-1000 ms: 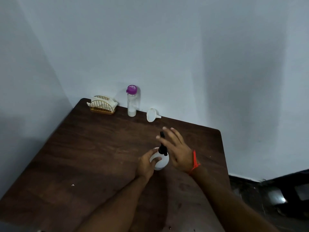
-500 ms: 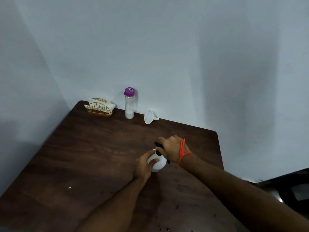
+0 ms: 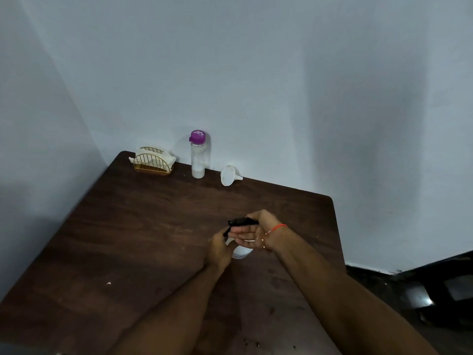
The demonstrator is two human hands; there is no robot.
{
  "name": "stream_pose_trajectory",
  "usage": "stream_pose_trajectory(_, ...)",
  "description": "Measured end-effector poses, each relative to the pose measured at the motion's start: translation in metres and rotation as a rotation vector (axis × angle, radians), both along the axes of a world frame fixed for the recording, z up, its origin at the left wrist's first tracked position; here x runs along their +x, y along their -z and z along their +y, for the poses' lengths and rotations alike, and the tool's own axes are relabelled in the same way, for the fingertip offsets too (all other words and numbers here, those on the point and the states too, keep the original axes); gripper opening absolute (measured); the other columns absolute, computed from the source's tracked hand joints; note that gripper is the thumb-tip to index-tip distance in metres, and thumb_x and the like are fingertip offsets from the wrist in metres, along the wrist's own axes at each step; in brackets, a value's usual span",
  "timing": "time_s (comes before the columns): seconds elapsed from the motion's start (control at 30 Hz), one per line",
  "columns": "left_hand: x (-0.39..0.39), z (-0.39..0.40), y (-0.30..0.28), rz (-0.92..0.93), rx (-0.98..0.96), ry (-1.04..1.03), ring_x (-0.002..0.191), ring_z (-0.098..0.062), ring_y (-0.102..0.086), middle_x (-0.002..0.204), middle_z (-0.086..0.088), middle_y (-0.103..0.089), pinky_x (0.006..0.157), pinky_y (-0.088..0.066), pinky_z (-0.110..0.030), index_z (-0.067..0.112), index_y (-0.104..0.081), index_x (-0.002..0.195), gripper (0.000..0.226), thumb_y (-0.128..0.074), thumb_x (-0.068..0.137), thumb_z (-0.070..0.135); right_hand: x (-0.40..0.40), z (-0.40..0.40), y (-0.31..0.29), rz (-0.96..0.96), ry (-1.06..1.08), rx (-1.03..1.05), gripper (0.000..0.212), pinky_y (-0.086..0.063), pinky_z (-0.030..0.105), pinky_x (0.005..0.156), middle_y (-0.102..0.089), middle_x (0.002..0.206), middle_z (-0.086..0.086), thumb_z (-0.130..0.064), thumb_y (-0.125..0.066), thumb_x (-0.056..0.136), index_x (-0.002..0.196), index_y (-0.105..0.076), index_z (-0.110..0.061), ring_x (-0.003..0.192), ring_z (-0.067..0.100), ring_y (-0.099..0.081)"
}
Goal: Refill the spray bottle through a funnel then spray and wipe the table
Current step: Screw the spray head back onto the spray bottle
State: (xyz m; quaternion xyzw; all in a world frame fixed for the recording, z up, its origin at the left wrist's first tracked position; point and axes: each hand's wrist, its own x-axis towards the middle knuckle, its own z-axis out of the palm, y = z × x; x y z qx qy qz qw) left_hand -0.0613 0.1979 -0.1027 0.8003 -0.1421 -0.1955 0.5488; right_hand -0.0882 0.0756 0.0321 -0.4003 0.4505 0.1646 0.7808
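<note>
White plastic spray bottle [image 3: 240, 251] gripped low centre on dark wooden table [image 3: 128, 239].
Left hand [image 3: 218, 249] curls round its body; right hand [image 3: 252, 230] grips the black trigger head [image 3: 239, 222].

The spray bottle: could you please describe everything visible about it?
The spray bottle has a rounded white body, seemingly plastic, and a black trigger head. It stands upright on the dark wooden table, mid-right. The left hand grips its body; the right hand grips the black head. Its fill level is hidden.
</note>
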Motion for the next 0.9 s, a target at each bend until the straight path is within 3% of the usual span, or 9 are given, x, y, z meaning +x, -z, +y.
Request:
stream_pose_trajectory(0.1, -0.001, 0.0, 0.001, 0.002, 0.005, -0.006, 0.088, -0.018, -0.069, 0.089, 0.004, -0.071, 0.07, -0.054, -0.027, 0.019, -0.067, 0.091, 0.005, -0.068, 0.087, 0.015, -0.005, 0.006, 0.003, -0.055, 0.136, 0.153, 0.038, -0.051, 0.043, 0.076, -0.07, 0.099, 0.025, -0.018, -0.03, 0.097, 0.111, -0.056, 0.007, 0.096, 0.037, -0.066)
stream_pose_trajectory(0.23, -0.011, 0.0, 0.006, -0.071, -0.001, -0.04, 0.082, -0.02, -0.069, 0.08, 0.01, -0.065, 0.064, -0.047, -0.021, 0.02, -0.063, 0.087, 0.011, -0.063, 0.09, 0.01, -0.02, 0.013, 0.009, -0.159, 0.198, 0.209, 0.056, -0.051, 0.044, 0.081, -0.07, 0.105, 0.024, -0.041, -0.029, 0.102, 0.122, -0.051, 0.006, 0.1, 0.036, -0.066)
stream_pose_trajectory(0.3, -0.014, 0.0, 0.001, -0.033, -0.015, -0.016, 0.096, -0.015, -0.066, 0.096, 0.012, -0.065, 0.073, -0.048, -0.016, 0.019, -0.067, 0.105, 0.015, -0.066, 0.09, 0.016, -0.034, 0.013, 0.012, -0.157, 0.161, 0.044, 0.052, -0.054, 0.04, 0.073, -0.07, 0.1, 0.025, -0.046, -0.031, 0.1, 0.119, -0.051, -0.002, 0.078, 0.034, -0.069)
stream_pose_trajectory(0.37, -0.014, -0.004, -0.003, -0.023, 0.003, -0.022, 0.107, -0.008, -0.06, 0.114, 0.012, -0.063, 0.085, -0.045, -0.018, 0.019, -0.064, 0.122, 0.039, -0.072, 0.085, 0.029, -0.05, 0.007, 0.024, -0.164, 0.141, -0.292, 0.036, -0.05, 0.031, 0.058, -0.07, 0.09, 0.027, -0.034, -0.036, 0.098, 0.12, -0.05, -0.01, 0.059, 0.029, -0.063)
stream_pose_trajectory(0.43, -0.015, -0.01, -0.009, -0.063, 0.044, -0.055, 0.109, -0.012, -0.061, 0.12, 0.005, -0.067, 0.088, -0.044, -0.018, 0.018, -0.066, 0.122, 0.046, -0.076, 0.081, 0.034, -0.068, -0.002, 0.042, -0.191, 0.082, -0.659, 0.025, -0.046, 0.029, 0.058, -0.069, 0.096, 0.019, -0.02, -0.045, 0.095, 0.117, -0.055, -0.018, 0.07, 0.022, -0.062)
stream_pose_trajectory(0.5, -0.019, -0.014, -0.014, -0.09, 0.057, -0.047, 0.111, -0.015, -0.062, 0.121, -0.001, -0.068, 0.089, -0.043, -0.015, 0.016, -0.067, 0.121, 0.044, -0.075, 0.081, 0.034, -0.085, -0.013, 0.058, -0.236, -0.1, -0.859, 0.031, -0.049, 0.026, 0.075, -0.062, 0.113, 0.007, -0.023, -0.06, 0.09, 0.119, -0.052, -0.03, 0.096, 0.017, -0.06)
stream_pose_trajectory(0.63, -0.034, -0.011, -0.028, -0.097, 0.109, 0.127, 0.119, -0.013, -0.058, 0.128, 0.001, -0.062, 0.096, -0.036, -0.011, 0.019, -0.06, 0.128, 0.041, -0.065, 0.09, 0.034, -0.1, -0.029, 0.054, -0.342, -0.381, -0.797, 0.081, -0.045, 0.027, 0.096, -0.049, 0.13, -0.016, -0.057, -0.076, 0.07, 0.138, -0.036, -0.041, 0.119, 0.005, -0.048)
stream_pose_trajectory(0.77, -0.054, -0.012, -0.053, -0.148, 0.026, 0.247, 0.113, 0.001, -0.056, 0.124, 0.012, -0.061, 0.093, -0.035, -0.001, 0.021, -0.062, 0.126, 0.034, -0.061, 0.092, 0.02, -0.101, -0.036, 0.039, -0.49, -0.426, -0.741, 0.067, -0.046, 0.044, 0.103, -0.063, 0.125, -0.004, -0.047, -0.079, 0.074, 0.132, -0.052, -0.026, 0.118, 0.013, -0.058)
stream_pose_trajectory(0.9, -0.07, -0.015, -0.074, -0.099, -0.039, 0.301, 0.111, 0.003, -0.06, 0.121, 0.015, -0.065, 0.095, -0.052, -0.026, 0.033, -0.062, 0.121, 0.034, -0.057, 0.088, 0.043, -0.101, -0.027, 0.008, -0.664, -0.371, -0.773, 0.045, -0.047, 0.037, 0.101, -0.064, 0.124, -0.001, -0.037, -0.07, 0.084, 0.125, -0.059, -0.022, 0.12, 0.017, -0.058)
